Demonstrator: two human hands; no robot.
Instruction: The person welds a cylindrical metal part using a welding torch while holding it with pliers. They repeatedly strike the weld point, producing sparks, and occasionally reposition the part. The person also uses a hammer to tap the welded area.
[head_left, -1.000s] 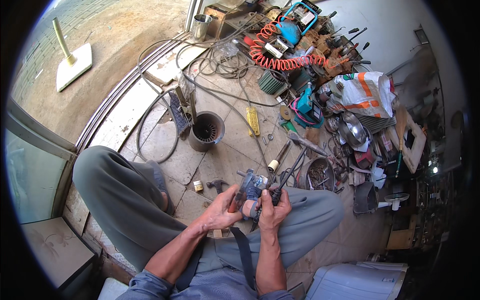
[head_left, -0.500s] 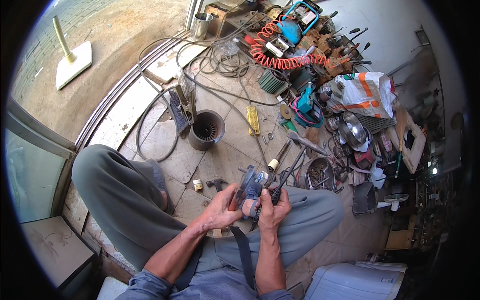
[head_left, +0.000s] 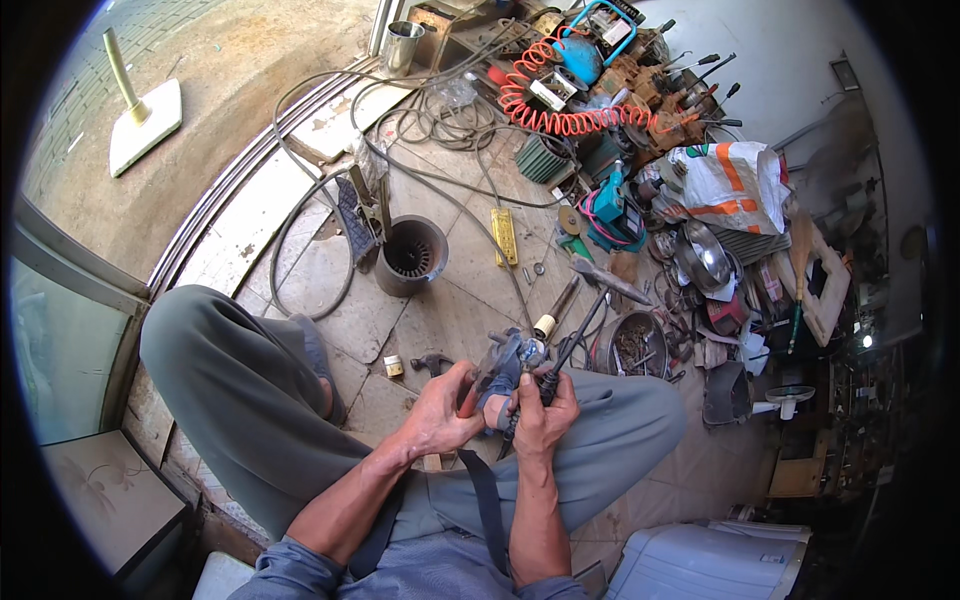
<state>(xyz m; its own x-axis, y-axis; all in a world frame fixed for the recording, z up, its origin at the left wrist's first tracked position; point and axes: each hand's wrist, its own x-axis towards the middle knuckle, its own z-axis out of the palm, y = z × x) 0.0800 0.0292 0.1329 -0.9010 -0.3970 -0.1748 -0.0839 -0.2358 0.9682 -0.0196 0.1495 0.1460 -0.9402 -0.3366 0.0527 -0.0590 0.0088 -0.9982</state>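
Note:
My left hand (head_left: 440, 412) is closed around the red handle of a dark metal tool that looks like pliers (head_left: 498, 362). The jaws of this tool point away from me, over my right foot. Close beside it, my right hand (head_left: 544, 418) pinches a black cable (head_left: 577, 335) with thumb and fingers. A small shiny metal piece (head_left: 534, 352) sits between the tool and the cable; I cannot make out what it is or whether the jaws grip it. Both hands are above my lap. A hammer (head_left: 434, 362) lies on the floor just past my left hand.
On the tiles stand a hollow metal motor housing (head_left: 412, 258), a yellow power strip (head_left: 504, 238) and a small white jar (head_left: 393, 365). Another hammer (head_left: 612, 280) and a round pan of small parts (head_left: 640, 345) lie to the right. Tools, a coiled orange hose (head_left: 530, 110) and a white sack (head_left: 725, 185) crowd beyond.
The tool's head has tipped slightly to the right, and the cable at my right hand stands straighter. Both hands keep their hold in nearly the same place.

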